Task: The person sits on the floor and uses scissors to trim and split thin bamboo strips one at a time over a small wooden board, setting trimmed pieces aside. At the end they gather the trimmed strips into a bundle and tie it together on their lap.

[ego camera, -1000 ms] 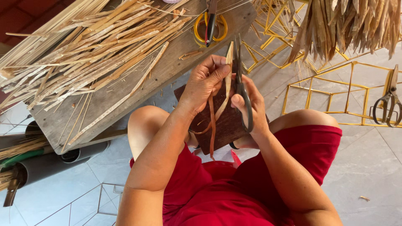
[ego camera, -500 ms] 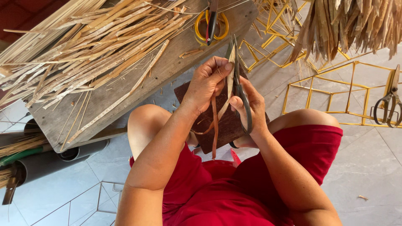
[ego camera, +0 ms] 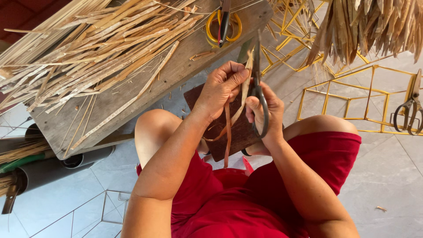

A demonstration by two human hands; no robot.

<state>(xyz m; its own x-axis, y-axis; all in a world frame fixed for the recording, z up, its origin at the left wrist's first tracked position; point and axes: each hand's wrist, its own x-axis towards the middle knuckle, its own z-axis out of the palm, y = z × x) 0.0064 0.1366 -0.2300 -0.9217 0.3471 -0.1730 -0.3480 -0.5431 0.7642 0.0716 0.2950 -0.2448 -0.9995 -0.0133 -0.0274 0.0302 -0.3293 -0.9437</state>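
Observation:
My left hand [ego camera: 221, 88] pinches a thin pale bamboo strip [ego camera: 243, 94] that stands upright in front of me, its loose brown ends hanging down between my knees. My right hand [ego camera: 269, 110] grips dark metal scissors [ego camera: 259, 90] by the looped handle, blades pointing up alongside the strip. Whether the blades are biting the strip cannot be told. Both hands hover over a dark brown board [ego camera: 238, 128] lying between my legs.
A weathered wooden plank table [ego camera: 145, 88] at the left carries a heap of bamboo strips [ego camera: 88, 39] and yellow-handled scissors [ego camera: 224, 24]. Yellow wire frames [ego camera: 352, 101] lie on the tiled floor at the right, with another pair of scissors [ego camera: 410, 110]. Dry leaves [ego camera: 374, 22] hang above.
My hands and the strip stay in nearly the same place; the scissors have shifted slightly along the strip. Nothing was let go.

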